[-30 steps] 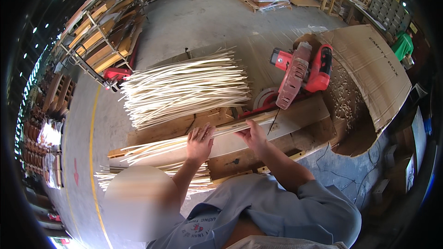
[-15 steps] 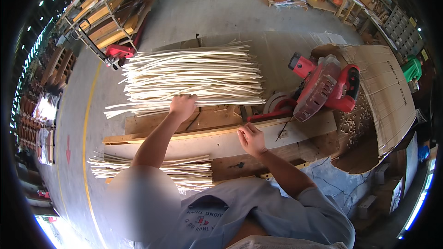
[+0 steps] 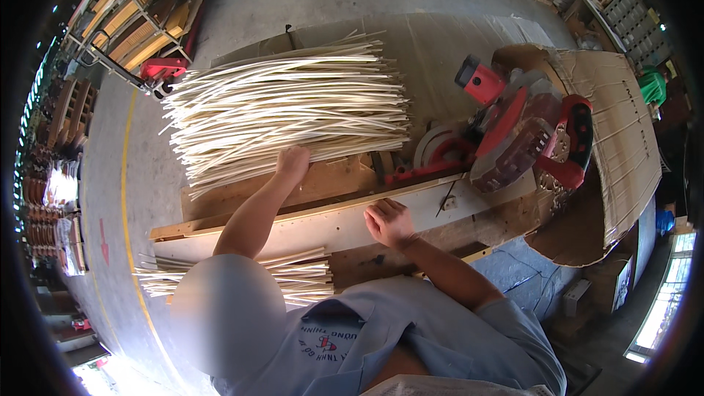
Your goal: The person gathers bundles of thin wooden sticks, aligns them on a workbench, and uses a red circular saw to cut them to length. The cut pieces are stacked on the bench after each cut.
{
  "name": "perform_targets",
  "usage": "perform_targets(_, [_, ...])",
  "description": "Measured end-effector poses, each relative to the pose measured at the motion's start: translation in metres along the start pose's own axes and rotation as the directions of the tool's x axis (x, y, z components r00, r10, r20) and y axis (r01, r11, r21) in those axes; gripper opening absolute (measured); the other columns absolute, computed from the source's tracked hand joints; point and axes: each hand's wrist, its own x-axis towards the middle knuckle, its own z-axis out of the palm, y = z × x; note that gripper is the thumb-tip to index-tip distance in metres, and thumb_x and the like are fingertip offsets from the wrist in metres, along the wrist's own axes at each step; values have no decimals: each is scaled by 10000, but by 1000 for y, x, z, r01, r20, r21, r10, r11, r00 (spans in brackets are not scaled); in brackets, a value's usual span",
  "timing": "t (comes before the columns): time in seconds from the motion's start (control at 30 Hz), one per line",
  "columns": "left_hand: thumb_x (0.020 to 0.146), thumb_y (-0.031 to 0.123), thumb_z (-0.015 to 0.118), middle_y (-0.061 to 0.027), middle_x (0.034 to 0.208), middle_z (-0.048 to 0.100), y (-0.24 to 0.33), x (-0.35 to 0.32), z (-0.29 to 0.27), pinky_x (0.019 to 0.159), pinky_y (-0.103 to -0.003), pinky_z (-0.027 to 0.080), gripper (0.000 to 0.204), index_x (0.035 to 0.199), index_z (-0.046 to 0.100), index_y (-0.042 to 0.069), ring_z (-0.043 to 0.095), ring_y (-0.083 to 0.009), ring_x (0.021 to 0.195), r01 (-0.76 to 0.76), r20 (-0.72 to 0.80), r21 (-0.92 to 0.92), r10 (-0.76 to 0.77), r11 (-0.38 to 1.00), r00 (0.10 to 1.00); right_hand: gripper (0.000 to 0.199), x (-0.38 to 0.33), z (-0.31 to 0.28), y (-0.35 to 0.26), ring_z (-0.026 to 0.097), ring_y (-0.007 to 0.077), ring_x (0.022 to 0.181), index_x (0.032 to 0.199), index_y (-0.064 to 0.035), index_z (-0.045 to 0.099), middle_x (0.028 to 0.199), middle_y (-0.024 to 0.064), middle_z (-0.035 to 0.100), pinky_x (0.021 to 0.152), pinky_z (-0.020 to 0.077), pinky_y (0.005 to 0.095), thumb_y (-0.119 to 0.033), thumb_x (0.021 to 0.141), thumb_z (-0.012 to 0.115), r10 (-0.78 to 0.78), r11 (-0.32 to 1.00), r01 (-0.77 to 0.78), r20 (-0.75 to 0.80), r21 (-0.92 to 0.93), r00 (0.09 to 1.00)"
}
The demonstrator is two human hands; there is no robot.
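Note:
A broad pile of long, thin pale wooden strips [image 3: 286, 103] lies across the far side of the bench. My left hand [image 3: 293, 163] is closed at the pile's near edge, on the strips there; its fingertips are partly hidden. Nearer to me, my right hand [image 3: 391, 221] has its fingers curled in, over a long white board [image 3: 330, 229], and no strip shows in it. A smaller bundle of shorter strips [image 3: 301, 276] lies on the near side, partly behind my left arm. Right of the pile stands a red mitre saw [image 3: 517, 132].
A wooden rail [image 3: 220, 225] runs along the white board's far edge. Beyond the saw, a large open cardboard box [image 3: 612, 139] stands at the right. A red pallet jack [image 3: 163, 70] and a rack of boards [image 3: 136, 18] are at the far left.
The view has shifted, with the saw and box now a little larger. My left hand stays at the pile's near edge, and my right hand has moved slightly left, its fingers curled further in.

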Motion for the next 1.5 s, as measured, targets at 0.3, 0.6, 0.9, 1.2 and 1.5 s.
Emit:
perform_targets(0.3, [924, 375, 811, -182, 1115, 764, 0, -32, -28, 937, -515, 574, 362, 1123, 753, 79, 707, -383, 1137, -39, -91, -107, 29, 993, 995, 120, -1, 2, 1, 688, 302, 797, 871, -98, 643, 864, 64, 669, 687, 573, 425, -80, 838, 757, 1, 1000, -1, 7, -26, 1000])
perform_targets(0.6, [985, 241, 764, -133, 952, 806, -25, -180, -69, 799, -360, 612, 225, 1110, 796, 55, 788, -255, 865, -138, -528, -710, -392, 690, 754, 61, -6, 10, -9, 705, 316, 793, 881, -101, 671, 858, 78, 711, 687, 572, 446, -104, 889, 731, 181, 983, -182, 76, 1, 980])
perform_targets(0.9, [1044, 221, 679, -108, 861, 811, -14, -357, 2, 753, -320, 607, 253, 1068, 798, -1, 797, -181, 803, 143, -305, -910, -863, 389, 403, 254, 38, 92, -152, 673, 370, 1118, 1056, -60, 747, 1113, 147, 732, 966, 546, 489, -275, 923, 761, -207, 976, 132, 535, 174, 819])
perform_targets(1.2, [1052, 206, 681, -51, 815, 781, 24, -400, 42, 709, -283, 578, 258, 1058, 799, -24, 717, -103, 755, 116, -40, -990, -956, 77, 290, 235, 80, 129, -144, 758, 345, 952, 955, -77, 780, 964, 157, 788, 849, 593, 449, -274, 839, 834, -89, 976, -131, 864, 175, 496])
perform_targets(1.5, [1027, 204, 689, -84, 768, 777, 33, -387, 57, 668, -314, 562, 245, 1045, 800, -14, 723, -135, 699, 69, -65, -993, -936, 94, 346, 383, 93, 118, -164, 758, 372, 1015, 1034, -18, 777, 1034, 201, 787, 908, 591, 456, -316, 795, 808, -27, 987, -133, 909, 90, 416])
